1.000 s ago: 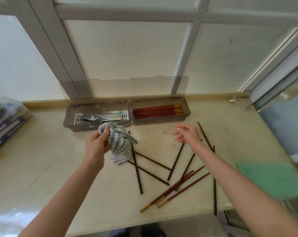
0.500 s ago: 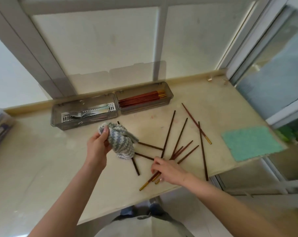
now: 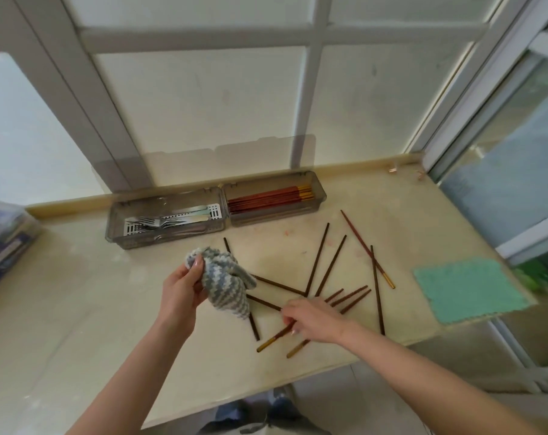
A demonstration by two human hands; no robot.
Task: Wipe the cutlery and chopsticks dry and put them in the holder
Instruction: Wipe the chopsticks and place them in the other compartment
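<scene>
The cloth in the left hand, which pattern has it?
Grey and white zigzag stripes on the cloth, head view.

Soft daylight pours through the frosted window (image 3: 203,98), leaving the surface (image 3: 78,309) evenly bright, shadows faint, edges bowed and slightly blurred.

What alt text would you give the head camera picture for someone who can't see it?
A person's right hand pinches a loose chopstick among several scattered on a pale counter, while the left hand holds a bunched grey-and-white cloth. Behind, a two-part holder contains forks and chopsticks.
</scene>
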